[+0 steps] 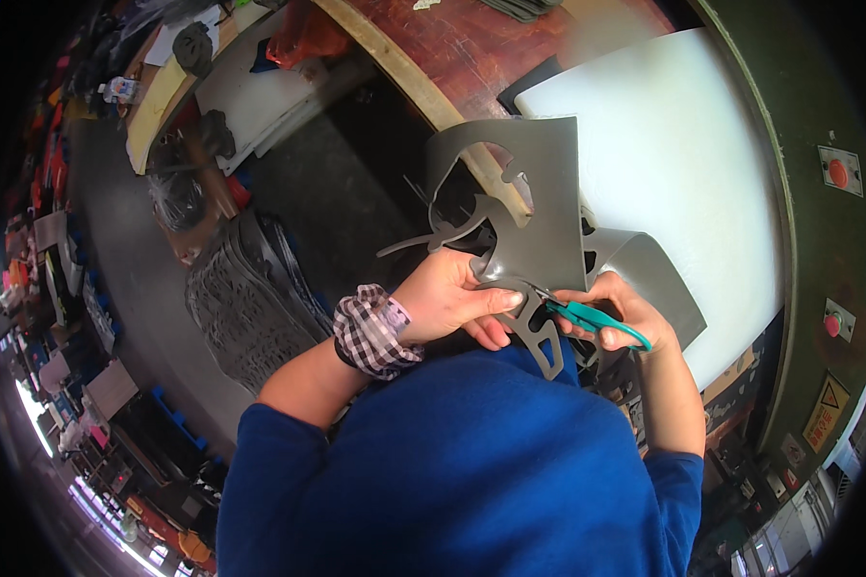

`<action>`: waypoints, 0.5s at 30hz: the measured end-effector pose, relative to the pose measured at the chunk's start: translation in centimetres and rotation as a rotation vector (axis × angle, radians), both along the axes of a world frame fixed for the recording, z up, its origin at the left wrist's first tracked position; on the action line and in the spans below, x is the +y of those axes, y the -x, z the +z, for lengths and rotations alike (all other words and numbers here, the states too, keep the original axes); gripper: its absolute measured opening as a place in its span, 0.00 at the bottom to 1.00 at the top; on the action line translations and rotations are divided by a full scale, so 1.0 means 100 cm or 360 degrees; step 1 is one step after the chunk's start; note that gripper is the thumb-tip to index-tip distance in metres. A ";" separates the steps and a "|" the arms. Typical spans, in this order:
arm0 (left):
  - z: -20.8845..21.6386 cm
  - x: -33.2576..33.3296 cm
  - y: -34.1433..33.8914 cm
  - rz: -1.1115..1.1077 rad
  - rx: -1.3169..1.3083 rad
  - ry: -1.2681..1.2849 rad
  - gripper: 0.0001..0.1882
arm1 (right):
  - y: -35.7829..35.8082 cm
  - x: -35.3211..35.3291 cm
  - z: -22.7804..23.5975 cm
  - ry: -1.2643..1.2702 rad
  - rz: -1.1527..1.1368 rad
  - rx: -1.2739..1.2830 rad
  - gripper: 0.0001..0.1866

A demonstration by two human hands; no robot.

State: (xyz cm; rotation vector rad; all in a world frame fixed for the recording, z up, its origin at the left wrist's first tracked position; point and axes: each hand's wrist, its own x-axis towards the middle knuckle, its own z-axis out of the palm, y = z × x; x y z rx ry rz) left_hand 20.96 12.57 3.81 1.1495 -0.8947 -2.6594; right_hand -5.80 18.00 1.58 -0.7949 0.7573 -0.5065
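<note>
A grey sheet with shaped cut-outs hangs from my hands in front of my chest, bent and partly curled. My left hand pinches its lower part between thumb and fingers; a checked scrunchie circles that wrist. In my right hand are small snips with teal handles, their tips against the sheet close to my left thumb. Whether the blades are apart cannot be made out. Below my left thumb a narrow grey piece with slots hangs down. Another curved part of grey sheet shows behind my right hand.
A white board lies on the worktable to the right, beside a green machine frame with red buttons. At left, a stack of dark cut-out sheets stands near my elbow. A wooden-edged red tabletop lies ahead.
</note>
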 end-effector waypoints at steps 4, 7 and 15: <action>0.000 -0.002 0.000 -0.0012 0.0010 -0.0028 0.13 | 0.000 0.001 -0.007 -0.0093 -0.0054 -0.0064 0.40; 0.000 -0.003 0.001 -0.0015 0.0006 -0.0029 0.13 | 0.002 0.001 -0.011 -0.0099 -0.0042 -0.0092 0.39; 0.000 -0.006 0.001 -0.0039 -0.0001 -0.0036 0.13 | 0.003 -0.007 -0.002 -0.0133 -0.0004 0.0077 0.39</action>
